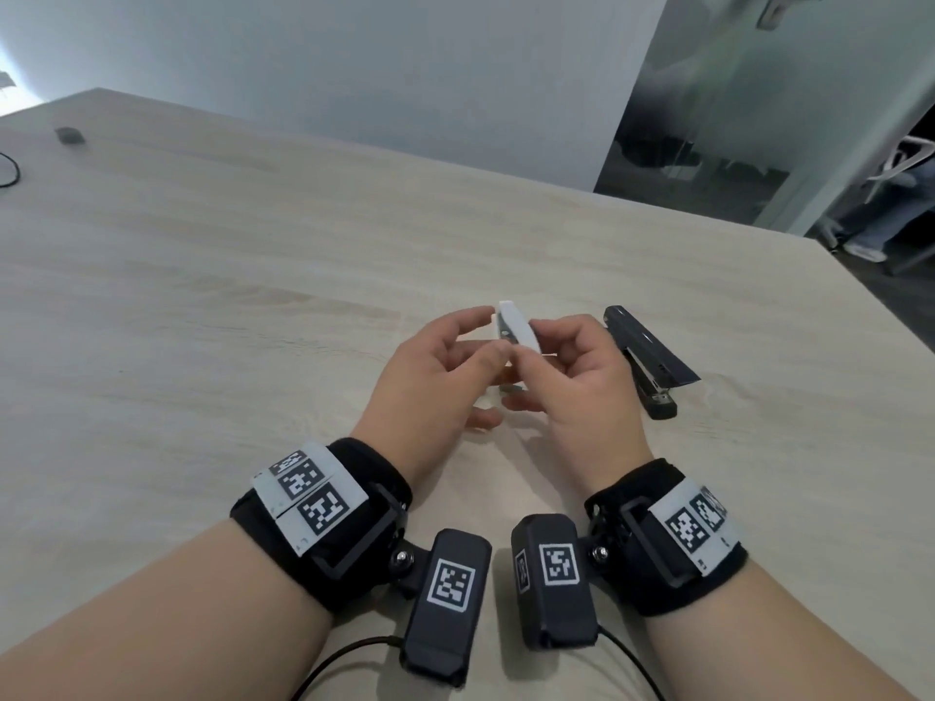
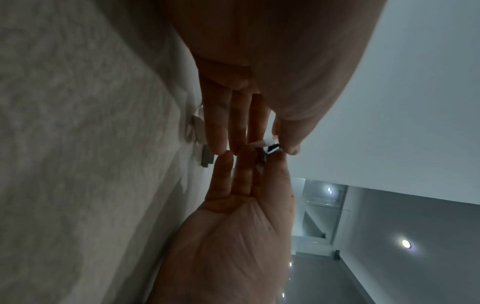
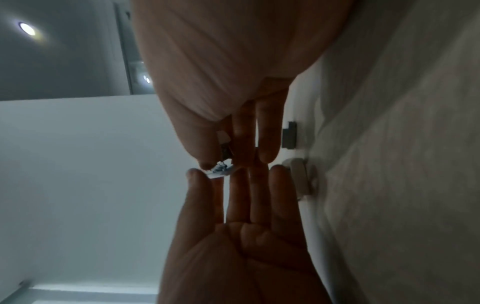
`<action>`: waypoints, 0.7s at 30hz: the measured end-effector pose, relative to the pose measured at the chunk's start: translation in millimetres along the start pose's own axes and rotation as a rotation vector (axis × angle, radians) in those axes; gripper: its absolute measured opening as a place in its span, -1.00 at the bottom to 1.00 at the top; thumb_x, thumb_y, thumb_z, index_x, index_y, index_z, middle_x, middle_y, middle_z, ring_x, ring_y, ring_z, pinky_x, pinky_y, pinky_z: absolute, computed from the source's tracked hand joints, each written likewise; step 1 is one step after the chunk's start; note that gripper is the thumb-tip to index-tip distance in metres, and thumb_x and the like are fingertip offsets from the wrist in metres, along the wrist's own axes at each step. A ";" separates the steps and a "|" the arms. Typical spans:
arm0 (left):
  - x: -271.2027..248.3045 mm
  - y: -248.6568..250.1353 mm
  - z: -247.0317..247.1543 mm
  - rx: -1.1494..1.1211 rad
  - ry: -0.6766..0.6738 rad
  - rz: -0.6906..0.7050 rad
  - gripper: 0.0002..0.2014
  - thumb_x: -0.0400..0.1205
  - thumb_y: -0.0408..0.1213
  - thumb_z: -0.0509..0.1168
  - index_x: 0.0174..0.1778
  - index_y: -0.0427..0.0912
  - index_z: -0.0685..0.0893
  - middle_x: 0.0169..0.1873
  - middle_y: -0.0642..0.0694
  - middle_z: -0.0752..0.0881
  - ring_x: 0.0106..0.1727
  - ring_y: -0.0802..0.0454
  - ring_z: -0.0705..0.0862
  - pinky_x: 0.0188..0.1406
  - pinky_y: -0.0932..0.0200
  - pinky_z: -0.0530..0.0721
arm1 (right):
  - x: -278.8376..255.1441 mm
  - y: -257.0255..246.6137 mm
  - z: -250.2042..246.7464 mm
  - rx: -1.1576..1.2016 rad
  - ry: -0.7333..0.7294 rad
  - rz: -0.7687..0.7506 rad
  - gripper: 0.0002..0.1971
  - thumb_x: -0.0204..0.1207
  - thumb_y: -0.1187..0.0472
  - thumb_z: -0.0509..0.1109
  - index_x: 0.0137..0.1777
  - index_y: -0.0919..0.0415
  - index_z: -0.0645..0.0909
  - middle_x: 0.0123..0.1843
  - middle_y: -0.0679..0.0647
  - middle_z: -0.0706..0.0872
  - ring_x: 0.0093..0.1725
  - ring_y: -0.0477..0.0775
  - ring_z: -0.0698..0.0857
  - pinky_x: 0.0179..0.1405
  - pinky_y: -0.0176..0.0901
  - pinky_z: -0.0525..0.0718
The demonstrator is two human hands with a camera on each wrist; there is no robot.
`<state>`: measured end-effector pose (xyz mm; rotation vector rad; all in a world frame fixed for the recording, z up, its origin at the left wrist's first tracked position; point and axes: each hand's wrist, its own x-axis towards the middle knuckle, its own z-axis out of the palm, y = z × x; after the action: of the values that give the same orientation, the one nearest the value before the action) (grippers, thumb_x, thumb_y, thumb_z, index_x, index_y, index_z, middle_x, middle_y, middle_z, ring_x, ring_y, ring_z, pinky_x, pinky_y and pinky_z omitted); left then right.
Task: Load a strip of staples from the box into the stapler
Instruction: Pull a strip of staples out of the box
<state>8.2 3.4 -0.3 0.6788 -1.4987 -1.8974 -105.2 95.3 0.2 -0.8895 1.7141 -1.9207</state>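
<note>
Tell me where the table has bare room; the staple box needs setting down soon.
Bare wood lies left of the left hand and beyond both hands toward the table far edge. It is crowded on the right, where the stapler lies beside the right hand.

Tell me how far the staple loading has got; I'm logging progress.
Early. Done: the stapler lies opened on the table. In hand: left hand and right hand both pinch the white box above the table. Left: take out a strip, seat it, close the stapler.
</note>
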 end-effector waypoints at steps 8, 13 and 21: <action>4.7 -1.2 -1.2 0.066 -0.018 0.014 -0.73 0.78 -0.28 0.33 0.25 0.15 0.83 -0.21 -0.19 0.79 -0.41 0.05 0.60 -0.44 0.11 0.61 | -0.2 3.1 -1.6 -0.149 -0.035 -0.120 -0.77 0.59 0.38 0.51 0.00 -0.03 0.70 -0.14 0.20 0.79 -0.28 0.16 0.78 -0.35 -0.16 0.78; 3.4 -4.0 0.1 0.127 -0.095 -0.024 -0.72 0.82 -0.30 0.24 0.26 -0.02 0.86 -0.32 0.14 0.75 -0.49 0.25 0.49 -0.48 0.40 0.42 | 3.9 0.5 -12.1 -0.123 0.087 -0.145 -0.82 0.71 0.29 0.37 0.07 -0.02 0.72 -0.30 0.04 0.64 -0.45 0.04 0.51 -0.48 -0.18 0.53; 2.0 -0.4 -1.4 -0.072 -0.132 -0.191 -0.76 0.82 -0.30 0.22 0.22 -0.20 0.80 -0.32 -0.09 0.80 -0.50 0.00 0.48 -0.56 0.18 0.35 | 8.8 5.5 -16.3 -0.162 0.097 -0.114 -0.81 0.74 -0.10 0.32 0.28 -0.20 0.65 -0.18 0.07 0.66 -0.32 -0.03 0.55 -0.30 -0.18 0.57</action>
<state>7.7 1.1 -1.0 0.6976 -1.4819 -2.1671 -123.4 100.2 -4.2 -0.9870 1.9366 -1.9479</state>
